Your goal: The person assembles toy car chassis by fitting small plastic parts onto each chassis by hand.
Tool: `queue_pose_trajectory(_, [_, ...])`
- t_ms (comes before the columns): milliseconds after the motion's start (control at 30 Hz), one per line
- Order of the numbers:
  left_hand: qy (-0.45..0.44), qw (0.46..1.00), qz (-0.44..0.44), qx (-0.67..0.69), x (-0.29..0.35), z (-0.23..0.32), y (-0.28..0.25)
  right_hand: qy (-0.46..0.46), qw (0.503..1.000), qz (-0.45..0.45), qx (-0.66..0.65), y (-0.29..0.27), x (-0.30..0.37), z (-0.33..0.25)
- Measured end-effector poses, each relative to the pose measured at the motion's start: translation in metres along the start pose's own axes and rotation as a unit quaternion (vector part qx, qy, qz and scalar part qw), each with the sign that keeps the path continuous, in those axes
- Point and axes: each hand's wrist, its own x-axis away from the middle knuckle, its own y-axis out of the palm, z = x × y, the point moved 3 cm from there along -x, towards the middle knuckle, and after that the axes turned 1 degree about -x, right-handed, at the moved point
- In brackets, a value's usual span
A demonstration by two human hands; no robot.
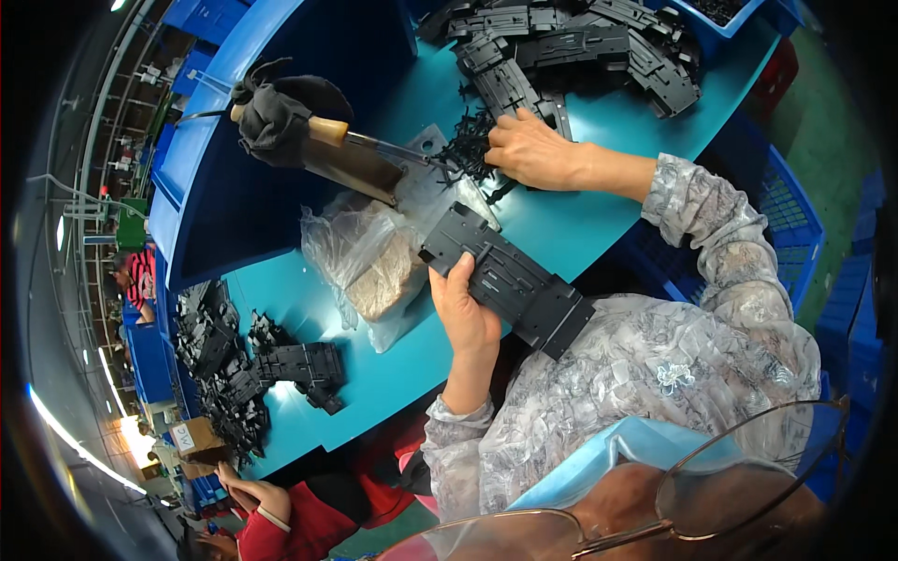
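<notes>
A pair of glasses (711,486) and a blue face mask (599,458) fill the near edge, above patterned sleeves. The left hand (465,313) is closed around a flat black plastic panel (510,280), thumb on top, holding it just above the teal table (580,224). The right hand (531,150) rests, fingers curled, on a tangle of black plastic scraps (468,150) beside a wood-handled knife (365,154); whether it grips anything cannot be told. A clear bag (369,257) lies just beside the panel, and more black parts (580,47) are heaped beyond. The blade lies close to the right hand's fingers; a careless reach could nick them, and the loosely balanced panel could slip.
</notes>
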Motion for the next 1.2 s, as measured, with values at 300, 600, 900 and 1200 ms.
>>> queue_pose_trajectory(300, [-0.018, 1.000, -0.006, -0.014, -0.009, -0.014, 0.011, 0.094, 0.898, 0.139, -0.407, -0.017, 0.015, 0.022])
queue_pose_trajectory(600, [-0.030, 0.998, -0.047, -0.033, -0.014, -0.025, 0.020, -0.125, 0.940, 0.186, -0.257, -0.037, 0.033, -0.029])
queue_pose_trajectory(900, [-0.028, 0.991, -0.094, -0.088, -0.011, -0.026, 0.016, -0.143, 0.948, 0.212, -0.190, -0.027, 0.036, -0.042])
queue_pose_trajectory(1200, [-0.060, 0.987, -0.111, -0.095, -0.012, -0.019, 0.018, -0.142, 0.939, 0.230, -0.213, -0.026, 0.035, -0.046])
